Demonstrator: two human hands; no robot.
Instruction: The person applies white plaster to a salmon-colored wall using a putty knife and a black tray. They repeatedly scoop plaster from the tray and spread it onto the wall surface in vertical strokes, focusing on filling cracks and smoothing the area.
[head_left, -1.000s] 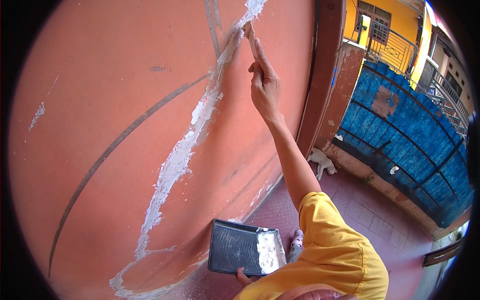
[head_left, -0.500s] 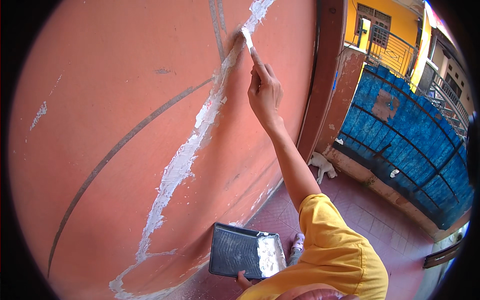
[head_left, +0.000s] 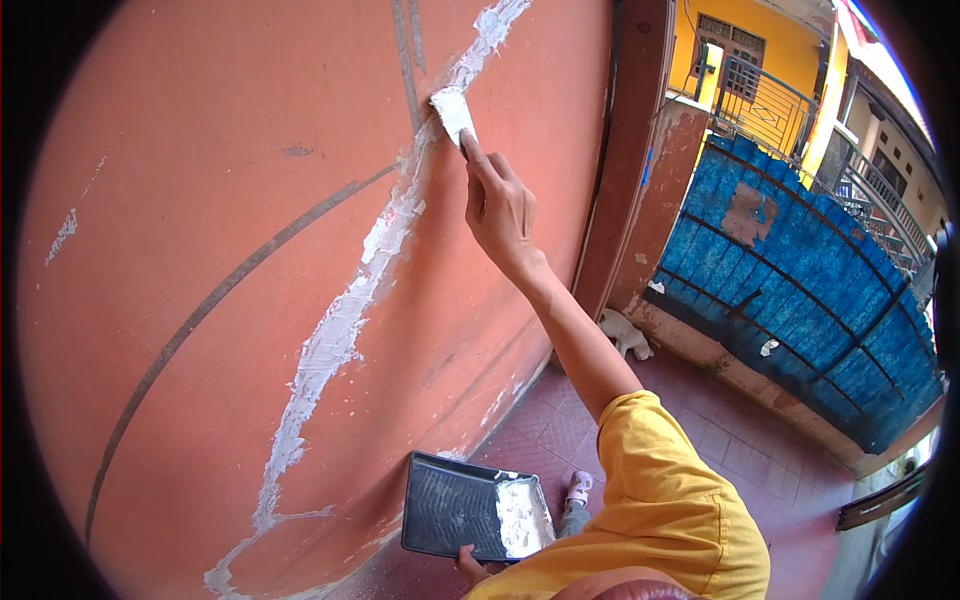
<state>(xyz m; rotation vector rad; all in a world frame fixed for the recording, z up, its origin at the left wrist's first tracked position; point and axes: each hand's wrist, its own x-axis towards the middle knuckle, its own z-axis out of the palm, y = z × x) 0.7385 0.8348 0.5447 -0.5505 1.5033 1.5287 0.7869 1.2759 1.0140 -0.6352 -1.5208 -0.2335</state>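
My right hand (head_left: 503, 208), arm stretched up, grips a putty knife with its forefinger along the tool. The white-coated blade of the putty knife (head_left: 454, 114) is at the orange wall (head_left: 200, 130), over a bare stretch between two white parts of a jagged line of filler (head_left: 332, 345). Low down, my left hand (head_left: 469, 564) holds the rim of a black paint tray (head_left: 445, 508), its thumb showing on the edge and its other fingers hidden. White paste (head_left: 522, 515) fills the right end of the tray.
Dark curved streaks (head_left: 230, 270) mark the wall. A brown door frame (head_left: 640, 130) bounds it on the right, with a blue gate (head_left: 790, 270) beyond. A pale cat (head_left: 626, 334) lies on the red tiled floor (head_left: 690, 440) near the frame. My shoe (head_left: 579, 487) shows beside the tray.
My right hand has come down and left along the filler line with the putty knife, whose blade now shows its broad white face. The whole view has shifted slightly; my left hand keeps the tray.
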